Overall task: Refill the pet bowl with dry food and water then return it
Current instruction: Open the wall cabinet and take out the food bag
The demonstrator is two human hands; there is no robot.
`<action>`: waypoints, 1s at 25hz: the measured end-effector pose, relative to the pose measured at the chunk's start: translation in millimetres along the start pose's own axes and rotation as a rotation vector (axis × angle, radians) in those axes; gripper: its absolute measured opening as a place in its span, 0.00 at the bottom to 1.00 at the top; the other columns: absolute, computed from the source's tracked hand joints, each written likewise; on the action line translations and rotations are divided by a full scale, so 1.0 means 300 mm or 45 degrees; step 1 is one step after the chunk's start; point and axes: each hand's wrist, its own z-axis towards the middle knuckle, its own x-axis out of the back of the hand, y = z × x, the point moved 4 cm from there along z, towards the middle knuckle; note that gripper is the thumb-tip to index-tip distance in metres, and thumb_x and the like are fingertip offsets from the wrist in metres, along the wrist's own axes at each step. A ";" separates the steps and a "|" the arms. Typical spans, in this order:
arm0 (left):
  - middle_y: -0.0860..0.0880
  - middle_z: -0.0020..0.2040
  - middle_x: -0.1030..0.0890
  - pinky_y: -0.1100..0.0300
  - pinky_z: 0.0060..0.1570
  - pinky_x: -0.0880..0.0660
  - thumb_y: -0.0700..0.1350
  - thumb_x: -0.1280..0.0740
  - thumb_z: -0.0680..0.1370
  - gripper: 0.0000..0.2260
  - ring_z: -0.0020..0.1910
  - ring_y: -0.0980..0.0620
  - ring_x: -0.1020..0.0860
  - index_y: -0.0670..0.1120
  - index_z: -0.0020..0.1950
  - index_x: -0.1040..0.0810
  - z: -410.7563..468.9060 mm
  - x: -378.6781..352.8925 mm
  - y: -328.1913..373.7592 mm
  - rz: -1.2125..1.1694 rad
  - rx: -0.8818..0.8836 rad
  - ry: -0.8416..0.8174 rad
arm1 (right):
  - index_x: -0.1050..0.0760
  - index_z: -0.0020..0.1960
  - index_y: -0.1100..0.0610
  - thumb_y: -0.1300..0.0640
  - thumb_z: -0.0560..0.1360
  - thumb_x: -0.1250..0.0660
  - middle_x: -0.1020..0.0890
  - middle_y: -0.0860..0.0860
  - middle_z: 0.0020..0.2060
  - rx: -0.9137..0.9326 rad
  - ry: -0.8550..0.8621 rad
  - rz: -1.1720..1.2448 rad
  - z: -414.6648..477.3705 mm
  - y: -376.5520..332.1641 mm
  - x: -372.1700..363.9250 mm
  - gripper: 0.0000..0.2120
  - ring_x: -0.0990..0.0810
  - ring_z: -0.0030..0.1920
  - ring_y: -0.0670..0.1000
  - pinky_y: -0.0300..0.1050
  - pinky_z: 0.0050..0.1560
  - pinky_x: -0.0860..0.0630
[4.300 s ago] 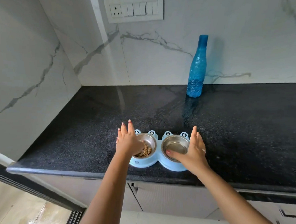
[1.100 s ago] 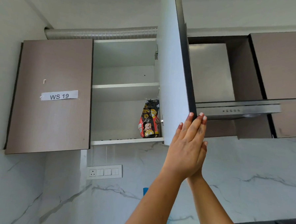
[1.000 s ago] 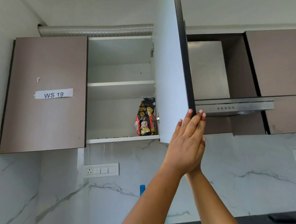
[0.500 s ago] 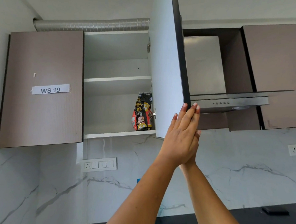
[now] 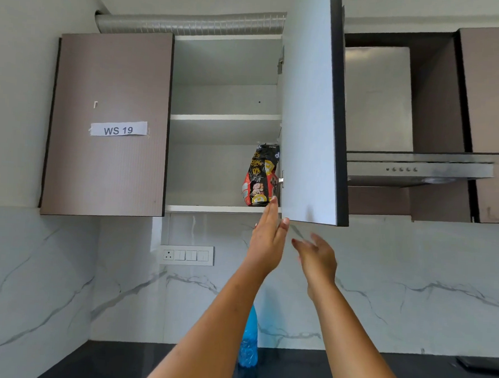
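Observation:
A black and red bag of dry food (image 5: 260, 176) stands upright at the right end of the lower shelf in the wall cabinet, whose right door (image 5: 311, 111) hangs wide open. My left hand (image 5: 269, 236) is raised just below the shelf edge, fingers straight, fingertips close under the bag and holding nothing. My right hand (image 5: 315, 256) is lower and to the right, under the door's bottom edge, fingers spread, blurred. A blue water bottle (image 5: 249, 340) stands on the black counter, partly hidden by my left arm. The pet bowl is out of view.
The cabinet's left door (image 5: 107, 123), labelled WS 19, is closed. The upper shelf (image 5: 226, 118) is bare. A steel range hood (image 5: 417, 168) juts out at the right. A switch plate (image 5: 187, 255) sits on the marble wall. A dark flat object (image 5: 479, 365) lies on the counter at far right.
Both hands have come off the open door's edge and dropped lower. My left hand moved left toward the bag, my right hand fell away below the door. The door stayed open.

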 end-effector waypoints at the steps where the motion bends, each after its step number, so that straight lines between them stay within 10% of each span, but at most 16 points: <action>1: 0.51 0.79 0.47 0.58 0.72 0.51 0.52 0.49 0.83 0.25 0.77 0.53 0.49 0.51 0.78 0.51 0.002 0.019 -0.015 -0.062 0.086 0.034 | 0.28 0.67 0.55 0.55 0.75 0.30 0.22 0.55 0.63 -0.052 -0.072 -0.014 -0.002 0.012 -0.024 0.22 0.21 0.58 0.56 0.49 0.59 0.23; 17: 0.47 0.76 0.42 0.48 0.69 0.36 0.48 0.38 0.81 0.25 0.72 0.44 0.37 0.51 0.76 0.43 0.079 0.184 -0.376 -0.230 0.581 0.149 | 0.24 0.61 0.52 0.59 0.75 0.34 0.18 0.51 0.52 0.091 -0.525 -0.356 0.107 0.028 -0.317 0.15 0.21 0.50 0.47 0.41 0.42 0.23; 25: 0.45 0.74 0.38 0.52 0.69 0.40 0.45 0.36 0.79 0.25 0.73 0.45 0.39 0.47 0.75 0.40 0.363 0.237 -0.654 -0.052 0.420 0.250 | 0.24 0.62 0.54 0.63 0.73 0.31 0.20 0.52 0.58 0.332 -0.452 -0.463 0.415 0.017 -0.520 0.18 0.23 0.54 0.48 0.48 0.54 0.23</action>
